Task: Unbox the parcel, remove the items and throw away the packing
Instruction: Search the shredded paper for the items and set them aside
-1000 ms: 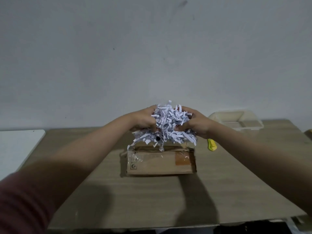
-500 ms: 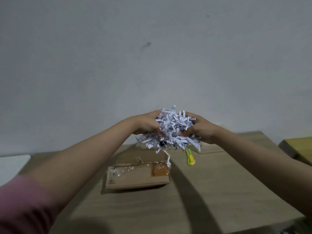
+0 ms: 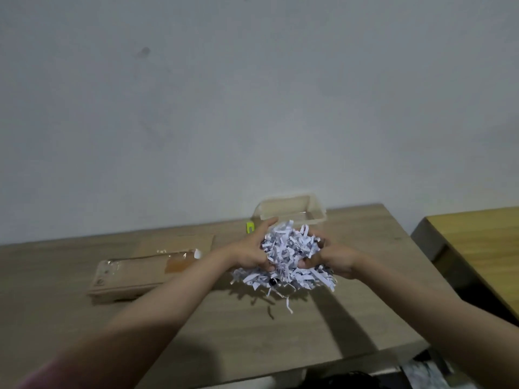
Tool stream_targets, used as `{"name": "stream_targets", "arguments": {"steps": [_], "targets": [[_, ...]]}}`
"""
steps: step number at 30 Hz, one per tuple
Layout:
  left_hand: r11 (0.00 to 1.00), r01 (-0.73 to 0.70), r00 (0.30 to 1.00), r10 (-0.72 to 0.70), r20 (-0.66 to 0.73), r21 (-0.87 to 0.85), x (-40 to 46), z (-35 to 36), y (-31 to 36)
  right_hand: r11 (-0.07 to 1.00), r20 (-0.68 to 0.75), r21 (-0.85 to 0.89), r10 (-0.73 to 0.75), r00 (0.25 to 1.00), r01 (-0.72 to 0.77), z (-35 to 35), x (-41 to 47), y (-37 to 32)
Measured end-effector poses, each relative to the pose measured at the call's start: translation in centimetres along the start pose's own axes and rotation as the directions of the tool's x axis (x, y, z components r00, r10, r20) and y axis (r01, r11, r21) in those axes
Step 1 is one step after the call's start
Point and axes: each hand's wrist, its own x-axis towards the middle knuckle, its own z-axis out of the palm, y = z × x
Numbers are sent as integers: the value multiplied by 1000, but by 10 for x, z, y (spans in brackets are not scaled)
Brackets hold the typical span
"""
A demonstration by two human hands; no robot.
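Shredded white paper packing (image 3: 288, 256) is clenched between our left hand (image 3: 251, 252) and right hand (image 3: 335, 259), raised above the wooden table (image 3: 252, 332). Opened cardboard parcel (image 3: 140, 269) lies to the left.

Yellow tool (image 3: 249, 228) mostly hidden behind left hand (image 3: 250, 253) — type unclear; small dark item (image 3: 271, 281) in shredded paper (image 3: 289, 255) unidentifiable.
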Motion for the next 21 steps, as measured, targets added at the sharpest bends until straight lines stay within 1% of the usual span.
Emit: {"name": "stream_targets", "arguments": {"steps": [5,6,9,12,15,18,21], "targets": [[998,53,998,-53,20,-17,15,49,-15,997,-91,-30,64,994,-67,-19,-9,54],[998,52,998,-52,21,-34,17,57,-19,995,-110,-69,62,992,-70,-22,-11,60],[991,39,999,-37,14,-130,24,78,-31,969,-128,-236,41,991,-71,-30,-14,74],[990,20,998,-27,-52,-142,27,86,-35,953,-149,-299,0,989,-45,-36,-12,79],[990,13,996,-25,-88,-141,29,87,-37,935,-189,-355,-46,981,-25,-38,-7,79],[987,-11,994,-6,-108,-160,25,85,-41,866,-191,-499,-108,976,-2,-42,-4,75],[988,-50,987,26,-160,-148,16,84,-39,797,-146,-603,-143,979,26,-42,-9,70]]}}
